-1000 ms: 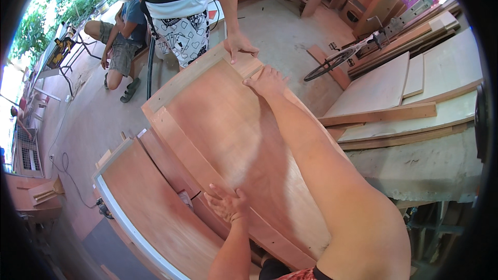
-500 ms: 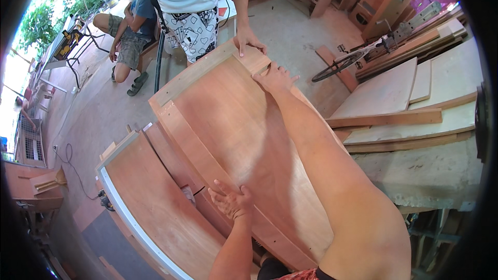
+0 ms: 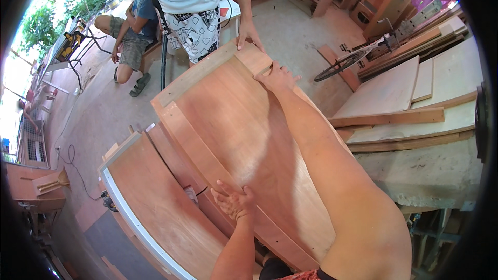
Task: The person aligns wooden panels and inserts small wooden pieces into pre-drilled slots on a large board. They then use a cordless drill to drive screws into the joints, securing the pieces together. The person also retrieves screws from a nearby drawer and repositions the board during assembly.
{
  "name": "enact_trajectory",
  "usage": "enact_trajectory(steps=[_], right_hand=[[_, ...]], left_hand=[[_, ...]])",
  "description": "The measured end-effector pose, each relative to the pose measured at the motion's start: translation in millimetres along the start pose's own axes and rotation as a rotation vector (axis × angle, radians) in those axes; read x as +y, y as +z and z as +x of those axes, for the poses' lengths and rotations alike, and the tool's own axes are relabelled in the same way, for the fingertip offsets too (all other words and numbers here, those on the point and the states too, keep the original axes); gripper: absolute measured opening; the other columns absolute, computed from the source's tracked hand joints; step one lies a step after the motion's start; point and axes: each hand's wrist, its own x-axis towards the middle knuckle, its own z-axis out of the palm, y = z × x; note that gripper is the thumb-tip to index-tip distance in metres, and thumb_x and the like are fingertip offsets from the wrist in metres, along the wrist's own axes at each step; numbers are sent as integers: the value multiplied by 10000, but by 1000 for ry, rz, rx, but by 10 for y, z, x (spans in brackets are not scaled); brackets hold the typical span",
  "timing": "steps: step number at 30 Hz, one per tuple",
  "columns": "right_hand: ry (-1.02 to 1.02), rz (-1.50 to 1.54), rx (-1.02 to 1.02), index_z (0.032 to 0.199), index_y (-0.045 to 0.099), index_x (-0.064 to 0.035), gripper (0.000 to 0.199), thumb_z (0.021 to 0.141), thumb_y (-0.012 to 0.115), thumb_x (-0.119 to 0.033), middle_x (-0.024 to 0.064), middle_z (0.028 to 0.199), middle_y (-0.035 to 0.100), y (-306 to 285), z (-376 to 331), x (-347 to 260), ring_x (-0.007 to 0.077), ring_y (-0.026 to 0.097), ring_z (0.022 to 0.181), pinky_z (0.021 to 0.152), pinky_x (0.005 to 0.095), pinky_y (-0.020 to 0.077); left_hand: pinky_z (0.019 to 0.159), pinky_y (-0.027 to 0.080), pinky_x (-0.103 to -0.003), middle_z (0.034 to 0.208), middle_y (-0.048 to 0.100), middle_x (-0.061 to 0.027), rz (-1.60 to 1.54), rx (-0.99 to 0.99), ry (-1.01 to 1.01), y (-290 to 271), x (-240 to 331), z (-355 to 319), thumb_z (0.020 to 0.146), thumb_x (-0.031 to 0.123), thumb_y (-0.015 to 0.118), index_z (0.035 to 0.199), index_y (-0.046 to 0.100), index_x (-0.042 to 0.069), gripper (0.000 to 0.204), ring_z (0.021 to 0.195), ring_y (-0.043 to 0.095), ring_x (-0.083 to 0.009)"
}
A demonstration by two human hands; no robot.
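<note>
A wooden panel (image 3: 228, 119) with a raised frame of flat strips slants across the middle of the view. My left hand (image 3: 234, 202) lies on the strip along its left side, fingers spread and thumb apart. At the far right corner, my right hand (image 3: 278, 79) grips the panel's edge, its thumb on top and its fingers over the side; their tips are hidden. Just beyond it, a co-worker's hand (image 3: 249, 35) rests on the far end strip. Lower down on the left is a second wooden panel (image 3: 155, 192) with a pale metal-like strip along its curved-looking edge.
The co-worker (image 3: 189, 0) stands at the far end, and another person (image 3: 136, 26) sits behind at the left. Stacked boards (image 3: 384, 88) and a bicycle (image 3: 358, 58) are on the right. A cable (image 3: 75, 163) trails over the floor at the left.
The co-worker's hand has shifted slightly on the far end strip. My two hands keep their places on the panel, and the whole view has moved a little.
</note>
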Motion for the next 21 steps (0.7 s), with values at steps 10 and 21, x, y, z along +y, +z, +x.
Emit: enact_trajectory(steps=[10, 21], right_hand=[[-163, 114, 195, 1595, 239, -57, 1154, 743, 777, -620, 232, 1543, 423, 182, -33, 281, 390, 338, 1479, 1188, 611, 218], [-19, -65, 308, 1582, 223, 15, 1055, 813, 756, -471, 347, 1582, 232, 504, -3619, 3626, 528, 143, 1495, 1183, 668, 103]], left_hand=[[1196, 269, -542, 1613, 174, -337, -35, -23, 18, -77, 50, -22, 844, 423, 659, 1625, 154, 92, 987, 1459, 264, -499], [1128, 378, -550, 1613, 162, -325, -1, 7, 15, -78, 37, 6, 871, 432, 631, 1627, 145, 99, 958, 1442, 299, -475]])
